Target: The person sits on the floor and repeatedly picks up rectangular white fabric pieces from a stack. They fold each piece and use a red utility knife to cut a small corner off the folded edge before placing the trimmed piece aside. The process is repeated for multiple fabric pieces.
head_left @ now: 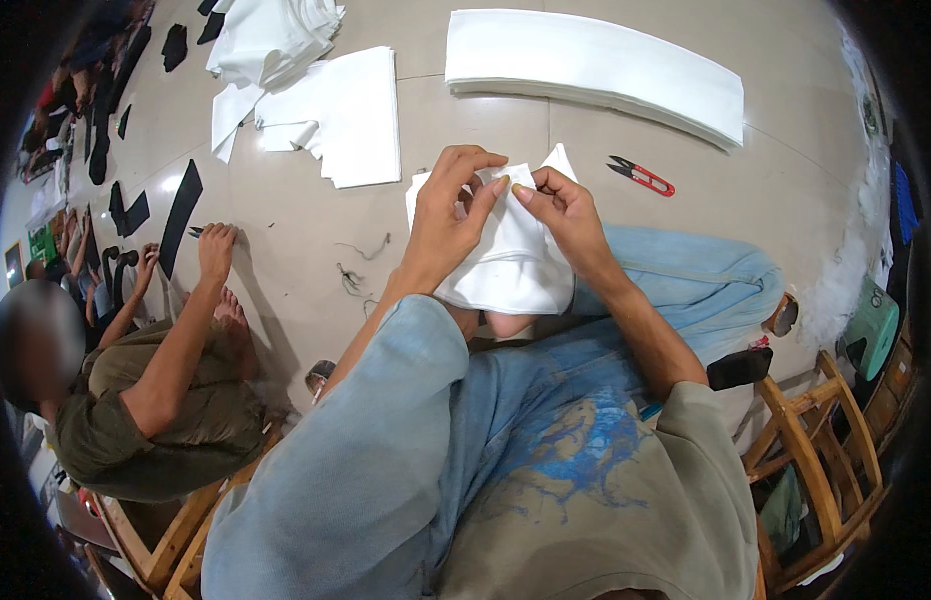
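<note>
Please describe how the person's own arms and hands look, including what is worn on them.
The left hand and right hand are bare, with no glove, ring or watch showing. The right forearm is bare too. The right sleeve is short, loose and greyish olive. The left sleeve cannot be seen.

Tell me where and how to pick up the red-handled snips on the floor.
Probably best by the red handle, coming from the right: the snips lie flat, dark blades pointing left and slightly away, so that side avoids them.
</note>
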A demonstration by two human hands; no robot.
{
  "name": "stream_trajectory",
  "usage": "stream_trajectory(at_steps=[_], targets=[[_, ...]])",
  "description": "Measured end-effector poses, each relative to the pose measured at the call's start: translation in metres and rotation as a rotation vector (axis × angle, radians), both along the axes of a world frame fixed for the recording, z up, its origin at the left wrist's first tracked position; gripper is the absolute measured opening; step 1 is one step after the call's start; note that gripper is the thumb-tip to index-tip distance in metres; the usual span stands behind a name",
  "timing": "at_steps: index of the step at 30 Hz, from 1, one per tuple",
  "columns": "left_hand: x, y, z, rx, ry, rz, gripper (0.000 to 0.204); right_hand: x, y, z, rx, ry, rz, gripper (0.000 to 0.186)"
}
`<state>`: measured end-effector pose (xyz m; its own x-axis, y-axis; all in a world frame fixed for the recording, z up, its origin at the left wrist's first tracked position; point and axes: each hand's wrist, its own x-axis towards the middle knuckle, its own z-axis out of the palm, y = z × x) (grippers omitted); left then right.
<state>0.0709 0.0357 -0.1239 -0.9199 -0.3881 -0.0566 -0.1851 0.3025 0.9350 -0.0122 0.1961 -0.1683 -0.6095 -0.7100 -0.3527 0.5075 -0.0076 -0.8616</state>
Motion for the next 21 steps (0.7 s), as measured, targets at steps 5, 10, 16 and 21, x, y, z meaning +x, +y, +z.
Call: stream_trajectory(at_steps=[5, 10, 16, 21], targets=[[0.006, -0.017, -0.001, 0.137, -0.063, -0.037, 0.016, 0.003, -0.011, 0.006, 0.016, 0.105, 0.067, 0.022], [0.015, -0.013, -0.001, 0.307, 0.007, 0.079, 0.012, 0.004, -0.015, 0.006, 0.056, 0.055, 0.084, 0.024], [0.019, -0.009, 0.004, 0.327, 0.005, 0.111, 0.010, 0.006, -0.015, 0.008, 0.057, 0.047, 0.041, 0.026], [0.021, -0.013, 0.000, 0.331, -0.010, 0.128, 0.008, 0.013, -0.023, 0.021, 0.047, 0.127, -0.100, 0.025]])
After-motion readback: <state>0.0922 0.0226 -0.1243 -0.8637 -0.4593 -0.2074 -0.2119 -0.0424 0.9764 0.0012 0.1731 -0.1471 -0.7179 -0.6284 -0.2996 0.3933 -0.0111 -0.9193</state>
